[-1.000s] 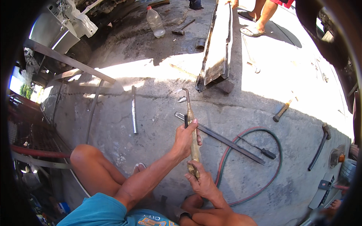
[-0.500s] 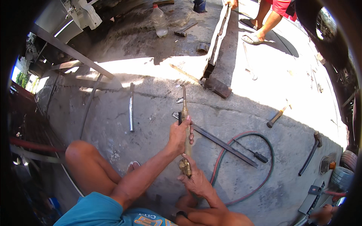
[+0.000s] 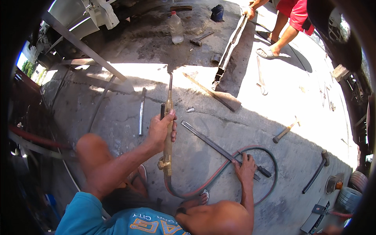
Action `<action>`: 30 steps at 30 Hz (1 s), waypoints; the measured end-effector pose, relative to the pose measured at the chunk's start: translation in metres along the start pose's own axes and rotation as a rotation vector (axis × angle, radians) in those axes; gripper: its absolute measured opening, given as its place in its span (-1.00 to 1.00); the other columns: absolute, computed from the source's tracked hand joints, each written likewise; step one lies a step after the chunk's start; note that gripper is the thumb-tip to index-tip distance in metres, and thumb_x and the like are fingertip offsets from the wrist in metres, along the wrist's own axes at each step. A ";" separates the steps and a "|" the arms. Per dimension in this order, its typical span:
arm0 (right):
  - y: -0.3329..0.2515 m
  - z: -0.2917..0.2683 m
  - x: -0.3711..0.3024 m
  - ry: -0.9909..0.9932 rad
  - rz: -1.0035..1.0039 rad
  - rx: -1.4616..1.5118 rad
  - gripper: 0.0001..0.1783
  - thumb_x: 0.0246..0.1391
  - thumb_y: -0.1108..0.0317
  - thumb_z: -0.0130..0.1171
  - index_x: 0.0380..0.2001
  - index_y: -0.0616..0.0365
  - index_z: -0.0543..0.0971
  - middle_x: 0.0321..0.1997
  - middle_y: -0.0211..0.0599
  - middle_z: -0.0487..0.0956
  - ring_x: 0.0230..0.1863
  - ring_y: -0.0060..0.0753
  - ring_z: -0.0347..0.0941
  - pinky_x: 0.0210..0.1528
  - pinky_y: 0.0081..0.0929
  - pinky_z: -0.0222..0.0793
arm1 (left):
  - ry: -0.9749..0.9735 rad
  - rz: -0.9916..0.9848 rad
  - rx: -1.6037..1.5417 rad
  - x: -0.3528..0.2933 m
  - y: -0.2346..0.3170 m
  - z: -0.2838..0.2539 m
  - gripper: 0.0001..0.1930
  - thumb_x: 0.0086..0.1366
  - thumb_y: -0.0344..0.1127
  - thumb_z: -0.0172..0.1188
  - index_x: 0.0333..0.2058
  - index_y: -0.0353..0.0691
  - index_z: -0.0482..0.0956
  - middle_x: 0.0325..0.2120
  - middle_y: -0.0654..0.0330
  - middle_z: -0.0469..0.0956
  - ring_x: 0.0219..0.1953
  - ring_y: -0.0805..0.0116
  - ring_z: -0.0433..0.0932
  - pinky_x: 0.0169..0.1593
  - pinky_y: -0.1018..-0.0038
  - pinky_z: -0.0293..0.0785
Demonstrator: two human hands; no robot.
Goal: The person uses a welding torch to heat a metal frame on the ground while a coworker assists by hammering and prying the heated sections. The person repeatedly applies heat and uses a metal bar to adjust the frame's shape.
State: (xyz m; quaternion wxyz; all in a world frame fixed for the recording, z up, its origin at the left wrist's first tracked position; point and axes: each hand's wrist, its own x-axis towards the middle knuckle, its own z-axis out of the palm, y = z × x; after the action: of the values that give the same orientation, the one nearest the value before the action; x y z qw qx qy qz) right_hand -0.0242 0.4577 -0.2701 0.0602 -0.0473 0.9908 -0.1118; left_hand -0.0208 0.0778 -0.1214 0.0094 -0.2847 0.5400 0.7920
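Upright in my left hand is a brass gas torch, its thin bent tip pointing away from me. My left fingers wrap round the torch body. Red and green twin hoses run from its lower end and loop to the right. Down on the concrete, my right hand has its thumb and fingers closed across a long dark metal bar. Beside that hand lies a screwdriver, its shaft partly hidden. A small crumpled silver scrap rests past the bar's far end.
Beyond, another person's hand holds a long pale metal piece. A rusty flat strip lies near its foot. Hammers and a wrench are at right. A shiny tube lies left; a plastic bottle stands farther off.
My right hand has let go of the torch's lower end and moved right, down to the metal bar. My left hand has carried the torch leftward. The pale metal piece has shifted slightly.
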 end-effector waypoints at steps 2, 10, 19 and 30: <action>0.010 -0.013 -0.001 -0.105 0.049 -0.029 -0.28 0.17 -0.15 0.31 0.24 0.05 0.46 0.24 0.09 0.41 0.27 0.14 0.35 0.22 0.07 0.32 | 0.009 0.039 0.026 -0.007 0.023 0.001 -0.59 0.47 0.09 0.18 -0.21 -0.20 0.44 -0.56 0.29 0.42 -0.64 0.46 0.41 -0.58 0.42 0.38; 0.027 -0.006 -0.019 -0.020 -0.128 -0.084 -0.32 0.16 -0.08 0.34 0.22 0.04 0.45 0.19 0.08 0.42 0.24 0.18 0.38 0.15 0.07 0.38 | -0.070 0.079 0.077 -0.033 0.070 0.025 -0.61 0.47 0.06 0.20 -0.22 -0.19 0.45 -0.55 0.29 0.44 -0.59 0.47 0.45 -0.52 0.43 0.43; 0.020 -0.030 -0.036 -0.401 0.003 0.058 -0.48 0.09 0.16 0.39 0.02 0.19 0.49 -0.17 0.05 0.65 -0.06 0.17 0.59 -0.01 0.02 0.43 | -0.009 0.054 0.021 0.021 0.028 0.048 -0.67 0.49 -0.02 0.19 -0.31 -0.15 0.42 -0.62 0.31 0.40 -0.68 0.50 0.38 -0.61 0.45 0.37; -0.114 -0.199 -0.053 -0.174 0.044 0.049 -0.49 0.17 0.25 0.32 0.22 -0.18 0.60 -0.26 0.08 0.70 -0.15 0.04 0.69 -0.09 -0.10 0.50 | -0.213 -0.056 -0.452 0.077 -0.023 0.017 -0.61 0.46 0.06 0.21 -0.26 -0.19 0.47 -0.61 0.30 0.41 -0.69 0.48 0.38 -0.63 0.44 0.34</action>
State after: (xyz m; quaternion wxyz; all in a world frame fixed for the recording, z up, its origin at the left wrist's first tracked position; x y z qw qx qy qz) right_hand 0.0117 0.3956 -0.0457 0.1496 -0.0337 0.9796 -0.1301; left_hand -0.0852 0.0791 -0.1724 0.0241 -0.2093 0.3370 0.9176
